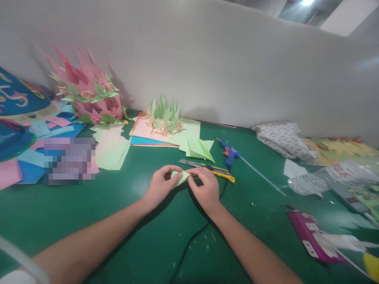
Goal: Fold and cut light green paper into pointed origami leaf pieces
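I am holding a small pale green paper (180, 176) between both hands, low over the green mat (118, 221), near the middle of the table. My left hand (161, 185) is curling around the paper's left end, with thumb and forefinger closing on it and the other fingers bent in loosely. My right hand (205, 189) is pinching the right end, its fingers lying close together on top and the back of the hand facing me. The two hands are almost touching across the paper. Just beyond my right hand a yellow knife (207, 169) is lying on the mat, and a little farther right a blue glue gun (229, 153) is resting, with a clear stick (262, 177) running out to the right of it. A black cord (195, 236) is trailing from under my right wrist toward me. Beyond the knife a folded green sheet (199, 149) is sitting beside a stack of sheets (142, 132), with a small green flower (164, 114) on the stack. Far left, a big pink flower (89, 90) is standing against the wall. Near right, a purple power strip (314, 236) is lying on the mat.
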A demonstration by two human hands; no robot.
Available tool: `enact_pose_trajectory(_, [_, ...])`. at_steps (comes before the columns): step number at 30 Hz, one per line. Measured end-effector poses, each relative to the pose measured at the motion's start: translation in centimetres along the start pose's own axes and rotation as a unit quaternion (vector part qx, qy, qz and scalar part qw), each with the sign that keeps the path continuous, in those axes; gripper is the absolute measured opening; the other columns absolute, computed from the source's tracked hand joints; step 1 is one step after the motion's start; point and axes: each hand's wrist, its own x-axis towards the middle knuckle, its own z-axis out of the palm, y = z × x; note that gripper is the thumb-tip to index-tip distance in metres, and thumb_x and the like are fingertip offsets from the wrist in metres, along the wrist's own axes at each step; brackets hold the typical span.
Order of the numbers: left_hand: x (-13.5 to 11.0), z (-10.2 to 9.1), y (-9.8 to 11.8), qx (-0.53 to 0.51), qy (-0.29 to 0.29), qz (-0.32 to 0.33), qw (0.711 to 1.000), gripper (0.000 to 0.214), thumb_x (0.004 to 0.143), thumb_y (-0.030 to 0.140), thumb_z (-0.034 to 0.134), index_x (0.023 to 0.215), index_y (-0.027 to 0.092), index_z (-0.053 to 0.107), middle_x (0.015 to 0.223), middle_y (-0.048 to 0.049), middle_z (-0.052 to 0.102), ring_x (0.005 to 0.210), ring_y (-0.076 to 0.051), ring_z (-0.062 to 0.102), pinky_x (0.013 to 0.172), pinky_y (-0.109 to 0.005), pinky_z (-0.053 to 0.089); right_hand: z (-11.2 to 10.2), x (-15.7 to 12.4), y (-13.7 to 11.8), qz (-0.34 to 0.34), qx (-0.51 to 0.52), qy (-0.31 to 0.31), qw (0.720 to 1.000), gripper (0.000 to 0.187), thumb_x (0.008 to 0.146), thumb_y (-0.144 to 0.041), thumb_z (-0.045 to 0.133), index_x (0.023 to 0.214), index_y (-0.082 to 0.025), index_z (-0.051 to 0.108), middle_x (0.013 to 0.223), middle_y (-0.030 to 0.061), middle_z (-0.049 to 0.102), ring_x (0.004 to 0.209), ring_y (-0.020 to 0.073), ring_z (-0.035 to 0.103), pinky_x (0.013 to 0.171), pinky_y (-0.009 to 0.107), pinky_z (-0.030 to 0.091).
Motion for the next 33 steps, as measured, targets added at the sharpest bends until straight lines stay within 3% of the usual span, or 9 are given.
enact_pose_trajectory(5, [-0.12,0.12,0.20,-0.057,-0.006,-0.021,0.998,0.048,0.065,0.036,0.069,0.105,0.015,0.055,0.072,0.0005,0.058,0.062,-0.011,0.053,0.055,-0.020,0.040,0.08,0.00,-0.05,0.015,0.005,0.016,1.000,0.016,0.075,-0.013,0.051,0.081,-0.022,0.063,0.076,0.0021,0.066,0.071,0.0185,0.058,0.069,0.033,0.045])
enact_pose_trajectory(9, [-0.22,0.08,0.11,-0.078,-0.021,-0.051,0.995,0.040,0.065,0.038,0.069,0.095,0.014,0.059,0.079,-0.0018,0.062,0.066,-0.012,0.055,0.058,-0.021,0.041,-0.03,0.03,-0.03,0.008,0.010,0.023,1.000,0.015,0.076,-0.015,0.051,0.079,-0.023,0.063,0.076,0.0021,0.066,0.071,0.0185,0.058,0.069,0.034,0.046])
enact_pose_trajectory(14, [-0.30,0.10,0.25,-0.104,-0.024,-0.059,0.993,0.031,0.066,0.037,0.069,0.083,0.015,0.057,0.066,0.0033,0.057,0.057,-0.008,0.050,0.053,-0.018,0.038,-0.18,0.02,-0.12,-0.008,0.012,0.022,1.000,0.013,0.079,-0.015,0.053,0.081,-0.024,0.062,0.080,0.0024,0.066,0.077,0.0198,0.059,0.073,0.035,0.046])
enact_pose_trajectory(20, [-0.27,0.15,0.28,-0.137,-0.055,-0.089,0.985,0.034,0.068,0.040,0.067,0.086,0.013,0.060,0.067,0.0011,0.061,0.055,-0.009,0.051,0.054,-0.020,0.040,-0.20,-0.02,-0.01,-0.023,0.007,0.017,1.000,0.014,0.079,-0.016,0.053,0.082,-0.024,0.063,0.082,0.0029,0.066,0.079,0.0200,0.059,0.075,0.036,0.046])
enact_pose_trajectory(33, [-0.31,0.08,-0.26,-0.076,-0.037,-0.050,0.995,0.029,0.072,0.042,0.063,0.079,0.014,0.059,0.062,0.0038,0.058,0.053,-0.007,0.048,0.051,-0.018,0.037,-0.28,-0.15,-0.02,-0.014,0.015,0.014,1.000,0.014,0.079,-0.015,0.053,0.083,-0.022,0.064,0.083,0.0023,0.067,0.079,0.0182,0.061,0.075,0.033,0.048])
